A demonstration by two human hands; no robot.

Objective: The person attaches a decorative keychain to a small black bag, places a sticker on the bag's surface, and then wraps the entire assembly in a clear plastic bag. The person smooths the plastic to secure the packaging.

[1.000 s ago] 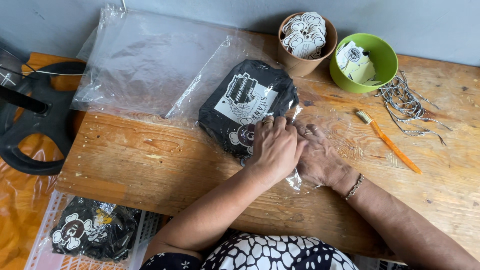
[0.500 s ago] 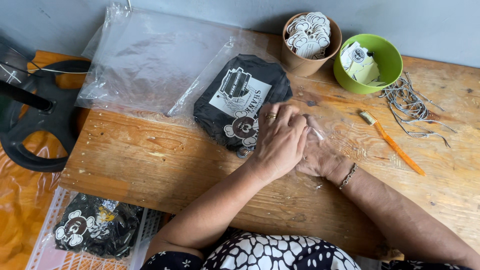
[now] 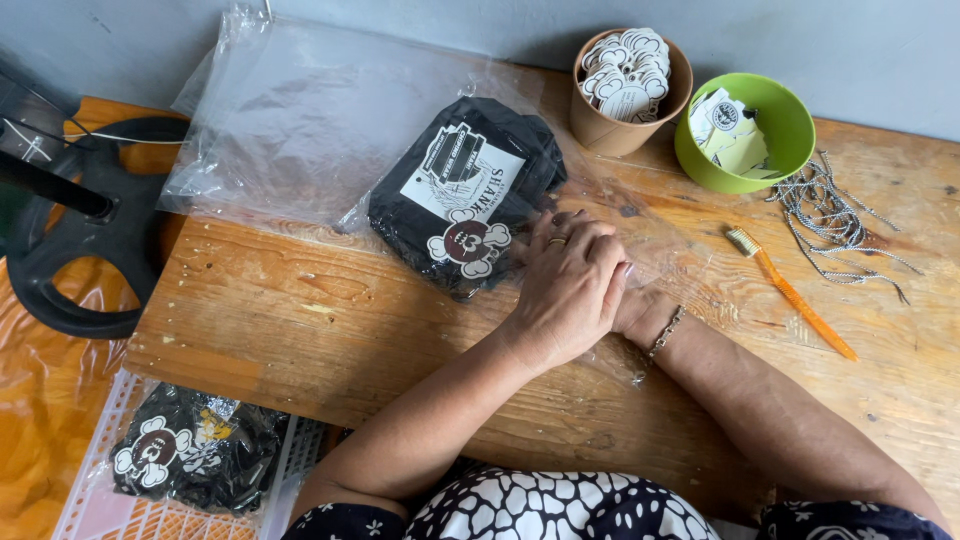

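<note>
Hands (image 3: pixel 585 285) press clear bag (image 3: pixel 640 250) holding folded black garment (image 3: pixel 460 205).

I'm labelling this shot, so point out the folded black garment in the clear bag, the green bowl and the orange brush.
folded black garment (image 3: pixel 440 215), head view, its dark fabric.
green bowl (image 3: pixel 790 125), head view, inner wall.
orange brush (image 3: pixel 800 305), head view, mid-handle.

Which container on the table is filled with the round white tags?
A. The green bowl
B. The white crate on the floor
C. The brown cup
C. The brown cup by the wall is packed with round white tags, while the green bowl beside it holds loose paper slips.
</note>
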